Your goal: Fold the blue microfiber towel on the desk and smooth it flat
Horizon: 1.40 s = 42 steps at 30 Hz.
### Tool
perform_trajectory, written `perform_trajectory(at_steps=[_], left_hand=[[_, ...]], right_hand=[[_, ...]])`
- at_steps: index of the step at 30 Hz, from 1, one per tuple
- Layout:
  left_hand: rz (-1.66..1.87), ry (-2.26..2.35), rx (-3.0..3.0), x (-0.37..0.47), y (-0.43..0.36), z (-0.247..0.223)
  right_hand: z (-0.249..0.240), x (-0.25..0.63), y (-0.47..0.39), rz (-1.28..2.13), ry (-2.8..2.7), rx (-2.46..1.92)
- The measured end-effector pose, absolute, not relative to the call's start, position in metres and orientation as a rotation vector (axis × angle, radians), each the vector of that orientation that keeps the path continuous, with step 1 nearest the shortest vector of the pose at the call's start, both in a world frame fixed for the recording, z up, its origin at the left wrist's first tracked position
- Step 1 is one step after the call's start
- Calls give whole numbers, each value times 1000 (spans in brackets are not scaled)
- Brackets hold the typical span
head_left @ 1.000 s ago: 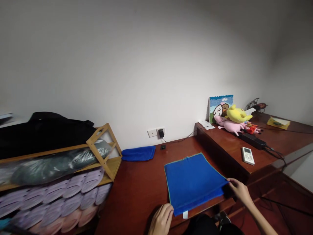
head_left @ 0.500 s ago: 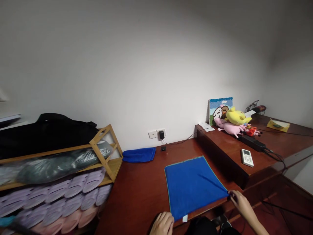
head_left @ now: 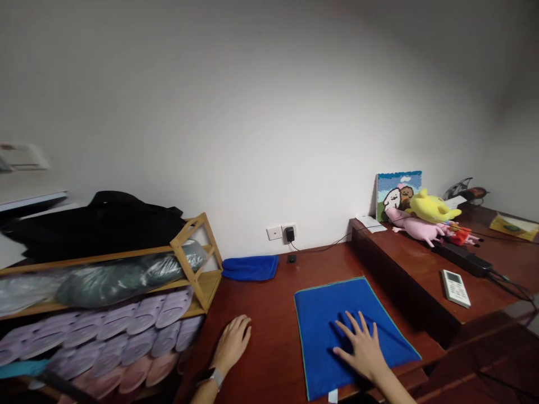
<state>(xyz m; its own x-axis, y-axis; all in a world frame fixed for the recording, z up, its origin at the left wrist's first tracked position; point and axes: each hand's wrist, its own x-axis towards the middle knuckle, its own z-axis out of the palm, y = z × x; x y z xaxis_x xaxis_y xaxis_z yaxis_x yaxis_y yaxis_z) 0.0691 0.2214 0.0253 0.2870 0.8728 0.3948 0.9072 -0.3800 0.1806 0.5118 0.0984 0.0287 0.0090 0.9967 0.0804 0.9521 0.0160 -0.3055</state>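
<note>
A blue cloth point(head_left: 322, 317) with a light green edge lies spread out on the reddish-brown table, a white tag at its near side. My right hand point(head_left: 362, 348) is open over the cloth, fingers spread and palm down; whether it presses on the fabric I cannot tell. To the left of the cloth, my left hand point(head_left: 232, 342) is palm down at the bare wood, fingers stretched out and holding nothing. A watch point(head_left: 215, 376) circles the left wrist. Near the wall a second blue cloth point(head_left: 250, 268) lies folded.
At left, a wooden rack point(head_left: 204, 280) holds purple and pink slippers, plastic-wrapped goods and a black bag point(head_left: 101, 224). On the raised surface at right are plush toys point(head_left: 421, 227), a white remote point(head_left: 455, 288) and a black power strip point(head_left: 465, 260). A plug point(head_left: 289, 234) sits in the wall socket.
My right hand has left the cloth's near right corner and moved in over its middle, fingers spreading. My left hand has shifted left and forward, away from the near left corner. The view has turned slightly left.
</note>
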Motion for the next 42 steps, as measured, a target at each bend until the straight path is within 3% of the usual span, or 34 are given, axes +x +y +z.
perform_trajectory(at_steps=[9,25,30,36,42], left_hand=[[-731,-1772,-2386,29,252,-5],[-730,-1815,-2348,21,258,-19],[-728,-1806,-2336,17,260,-23],[-745,-1773,-2371,12,265,-31],[-752,-1763,-2356,5,270,-42]], right_hand=[[-8,498,138,286,-2016,-2094],[16,536,284,440,-2081,-2219],[10,561,295,251,-1959,-2236],[-24,583,297,202,-1933,-2319],[-20,580,341,206,-1897,-2364]])
